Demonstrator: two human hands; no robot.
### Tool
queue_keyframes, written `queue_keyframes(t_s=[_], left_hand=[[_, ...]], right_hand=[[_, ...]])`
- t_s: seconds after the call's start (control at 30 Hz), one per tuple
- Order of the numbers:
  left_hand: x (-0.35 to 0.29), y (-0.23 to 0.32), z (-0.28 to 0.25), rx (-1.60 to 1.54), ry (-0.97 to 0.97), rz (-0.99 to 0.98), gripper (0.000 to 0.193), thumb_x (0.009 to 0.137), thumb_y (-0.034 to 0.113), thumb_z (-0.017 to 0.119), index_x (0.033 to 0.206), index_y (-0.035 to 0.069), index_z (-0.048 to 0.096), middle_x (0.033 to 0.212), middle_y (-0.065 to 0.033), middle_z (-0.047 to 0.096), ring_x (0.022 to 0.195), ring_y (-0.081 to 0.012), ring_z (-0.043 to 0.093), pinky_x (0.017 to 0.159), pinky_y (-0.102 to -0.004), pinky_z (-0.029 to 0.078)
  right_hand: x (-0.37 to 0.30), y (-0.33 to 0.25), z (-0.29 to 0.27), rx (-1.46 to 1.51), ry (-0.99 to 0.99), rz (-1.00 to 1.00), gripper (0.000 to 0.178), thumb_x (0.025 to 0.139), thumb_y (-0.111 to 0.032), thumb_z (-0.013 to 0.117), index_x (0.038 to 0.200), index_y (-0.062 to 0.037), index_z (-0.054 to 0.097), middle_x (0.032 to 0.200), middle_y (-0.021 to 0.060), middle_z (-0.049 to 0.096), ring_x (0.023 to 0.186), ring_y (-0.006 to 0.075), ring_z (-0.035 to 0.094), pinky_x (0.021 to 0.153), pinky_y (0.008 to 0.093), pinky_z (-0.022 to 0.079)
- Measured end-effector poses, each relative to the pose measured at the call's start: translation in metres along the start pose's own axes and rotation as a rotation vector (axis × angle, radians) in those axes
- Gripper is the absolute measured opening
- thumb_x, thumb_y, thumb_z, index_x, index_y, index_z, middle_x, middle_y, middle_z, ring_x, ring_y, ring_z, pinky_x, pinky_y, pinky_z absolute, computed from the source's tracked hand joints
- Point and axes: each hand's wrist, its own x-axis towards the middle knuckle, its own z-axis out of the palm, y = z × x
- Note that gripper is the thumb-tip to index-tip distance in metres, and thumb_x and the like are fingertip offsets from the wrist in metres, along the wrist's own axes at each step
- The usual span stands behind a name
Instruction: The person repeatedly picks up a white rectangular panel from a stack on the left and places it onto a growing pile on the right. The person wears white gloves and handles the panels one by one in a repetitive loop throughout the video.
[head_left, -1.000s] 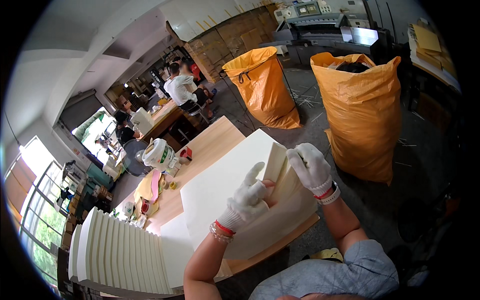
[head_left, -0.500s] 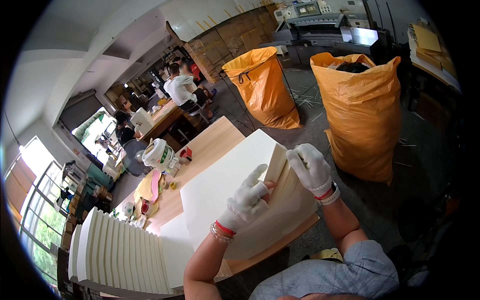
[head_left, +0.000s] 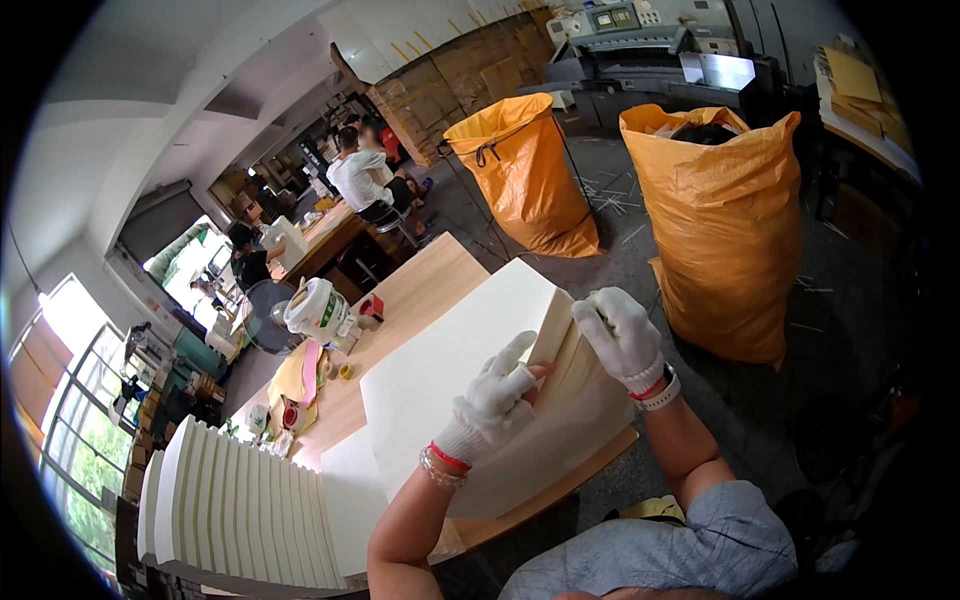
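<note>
A thick stack of large white paper sheets (head_left: pixel 460 350) lies on the wooden table in front of me, its right edge bent and fanned into layers. My left hand (head_left: pixel 492 402), in a white knit glove with bare fingertips, grips that fanned edge; one finger stretches over the top sheet and the thumb presses by the layers. At the far right corner of the stack, my right hand (head_left: pixel 620 340), gloved too, has its fingers closed at the sheets' edge. What lies under its fingertips is partly hidden.
Stepped bundles of white paper (head_left: pixel 250 510) stand at the left. A white bucket (head_left: pixel 318 310), a tape roll (head_left: pixel 371 308) and a red-and-white cup (head_left: pixel 293 415) sit on the wooden table (head_left: pixel 430 280). Two orange sacks (head_left: pixel 715 230) stand beyond, right. People sit at a farther table.
My hands and the paper stack hold nearly the same position. At the farther table, a person in dark clothing has shifted, with an arm now reaching to the white paper there.
</note>
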Motion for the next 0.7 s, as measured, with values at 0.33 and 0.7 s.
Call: queue_keyframes(t_s=[0.33,0.7], left_hand=[[0.002,0.008,0.001,-0.067,0.097,-0.071,0.048,0.071,0.0,0.087,0.116,0.005,0.07,0.16,-0.0252,0.034,0.115,-0.0291,0.064,0.096,-0.0374,0.053],[0.003,0.009,0.003,-0.065,0.086,-0.046,0.044,0.07,-0.002,0.086,0.11,0.004,0.07,0.16,-0.025,0.035,0.109,-0.0278,0.066,0.095,-0.0363,0.053]], right_hand=[[0.0,0.003,0.003,0.031,0.034,0.014,0.027,0.099,-0.019,0.065,0.081,0.0002,0.062,0.073,0.0139,0.06,0.069,0.0305,0.06,0.066,0.0409,0.048],[-0.001,0.006,0.003,0.043,0.045,0.004,0.025,0.098,-0.017,0.067,0.082,0.0011,0.063,0.073,0.0144,0.061,0.068,0.0299,0.061,0.065,0.0399,0.048]])
